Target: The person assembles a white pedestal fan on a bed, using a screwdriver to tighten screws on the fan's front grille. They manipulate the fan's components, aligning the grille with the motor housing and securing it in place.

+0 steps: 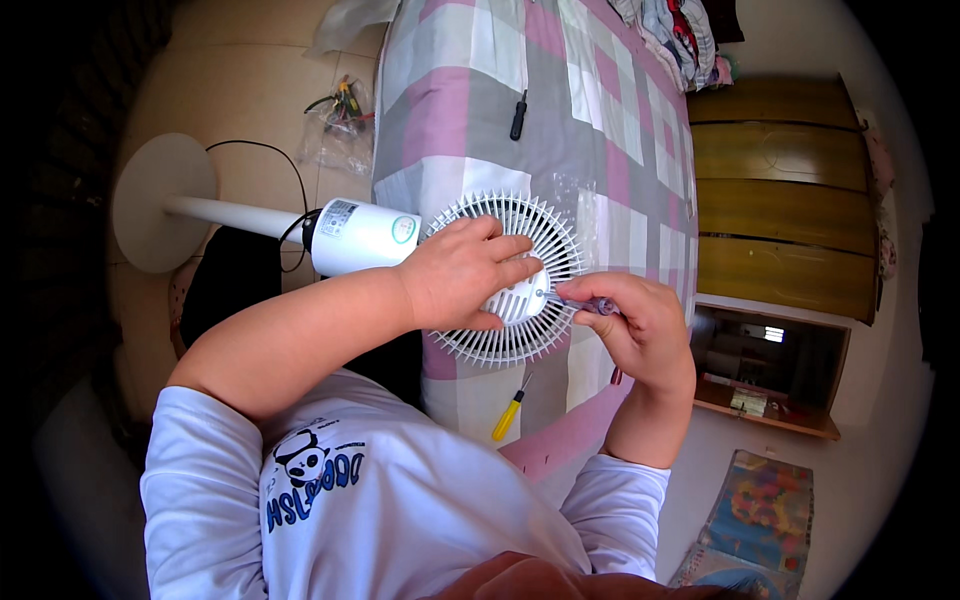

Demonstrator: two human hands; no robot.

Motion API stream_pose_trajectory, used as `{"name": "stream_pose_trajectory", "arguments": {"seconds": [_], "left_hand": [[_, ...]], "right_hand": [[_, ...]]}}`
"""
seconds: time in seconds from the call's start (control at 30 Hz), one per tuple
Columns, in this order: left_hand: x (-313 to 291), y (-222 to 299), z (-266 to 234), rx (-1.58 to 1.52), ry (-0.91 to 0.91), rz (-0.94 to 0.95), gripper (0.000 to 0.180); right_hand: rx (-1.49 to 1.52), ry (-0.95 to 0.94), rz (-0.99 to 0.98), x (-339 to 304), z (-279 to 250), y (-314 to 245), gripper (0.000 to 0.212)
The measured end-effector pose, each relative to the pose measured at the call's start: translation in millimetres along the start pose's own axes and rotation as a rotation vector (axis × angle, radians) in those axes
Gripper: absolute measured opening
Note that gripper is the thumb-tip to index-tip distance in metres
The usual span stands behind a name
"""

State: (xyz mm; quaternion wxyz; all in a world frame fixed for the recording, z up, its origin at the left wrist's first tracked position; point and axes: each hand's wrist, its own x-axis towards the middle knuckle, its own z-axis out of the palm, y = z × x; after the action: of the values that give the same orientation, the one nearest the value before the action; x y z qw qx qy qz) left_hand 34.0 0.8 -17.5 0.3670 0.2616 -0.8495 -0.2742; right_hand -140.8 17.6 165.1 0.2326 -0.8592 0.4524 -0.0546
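A white pedestal fan lies sideways, its round slatted fan head (510, 345) resting on the checked bedspread. My left hand (468, 270) is spread flat over the vented centre of the head, steadying against it with fingers apart. In my right hand (640, 325), thumb and fingers close round a screwdriver (603, 306) with a see-through purplish handle. Its tip meets the edge of the fan's central cover, near a small round spot; whether a screw sits there is too small to tell. Left of the head are the white cylindrical housing (365, 238), pole (235, 215) and round base (160, 200).
A yellow-handled screwdriver (508, 415) lies on the bed (450, 100) below the fan head, and a black-handled one (518, 117) farther up. Clear plastic bag (340, 125) with tools sits on the tiled floor. A black cord (290, 160) loops beside the pole. Wooden drawers (780, 205) stand right.
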Motion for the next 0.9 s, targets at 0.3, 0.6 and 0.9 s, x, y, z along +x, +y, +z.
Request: {"name": "stream_pose_trajectory", "arguments": {"seconds": [0.3, 0.6, 0.9], "left_hand": [[-2.6, -2.2, 0.1, -0.067, -0.014, 0.026, 0.079], [-3.7, -1.6, 1.3, -0.052, 0.004, 0.025, 0.08], [-5.5, -2.5, 3.7, -0.051, 0.026, 0.014, 0.079]], "right_hand": [[-0.079, 0.248, 0.016, -3.7, 19.1, 0.4, 0.031], [-0.04, 0.297, 0.014, -0.1, 28.2, 5.1, 0.032], [-0.069, 0.202, -0.129, 3.5, 23.0, 0.5, 0.034]]}}
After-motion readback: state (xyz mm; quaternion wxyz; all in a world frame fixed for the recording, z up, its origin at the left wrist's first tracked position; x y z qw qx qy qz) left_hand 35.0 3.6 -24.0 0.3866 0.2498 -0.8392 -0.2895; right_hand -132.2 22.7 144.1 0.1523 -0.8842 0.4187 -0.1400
